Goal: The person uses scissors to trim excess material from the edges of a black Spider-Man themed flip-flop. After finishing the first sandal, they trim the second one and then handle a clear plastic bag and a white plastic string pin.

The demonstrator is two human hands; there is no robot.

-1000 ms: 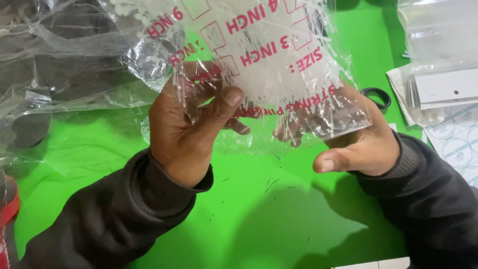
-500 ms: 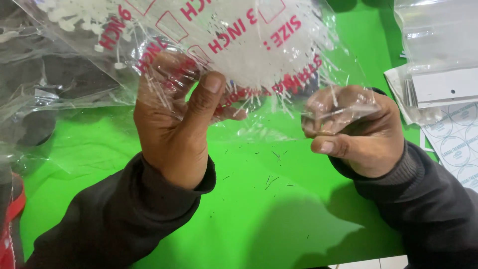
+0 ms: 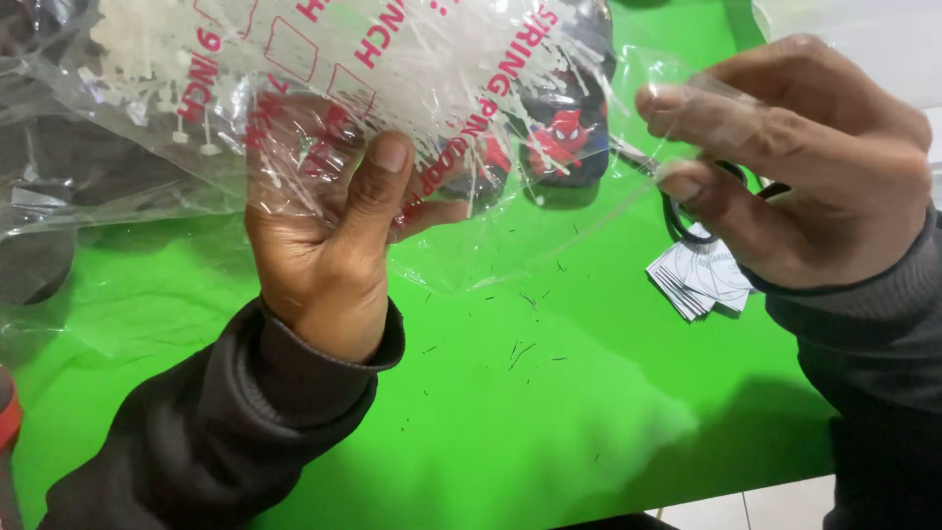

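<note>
My left hand (image 3: 329,240) grips a clear plastic bag (image 3: 373,69) with red print, full of thin white plastic tag pins; the thumb presses on the front and the fingers lie behind the film. My right hand (image 3: 795,162) pinches the bag's right edge between thumb and fingers, with the film stretched between the two hands. Both hands are held above a bright green table (image 3: 510,393).
Black scissors (image 3: 687,211) and a stack of small white paper tags (image 3: 702,280) lie under my right hand. A dark cap with a red masked-figure patch (image 3: 569,137) shows through the bag. Crumpled clear plastic over dark items (image 3: 59,186) fills the left. Small dark specks dot the table.
My right hand has moved up and right, pulling the bag's edge taut. The bag has shifted left and up, which uncovers the cap, the scissors and the paper tags.
</note>
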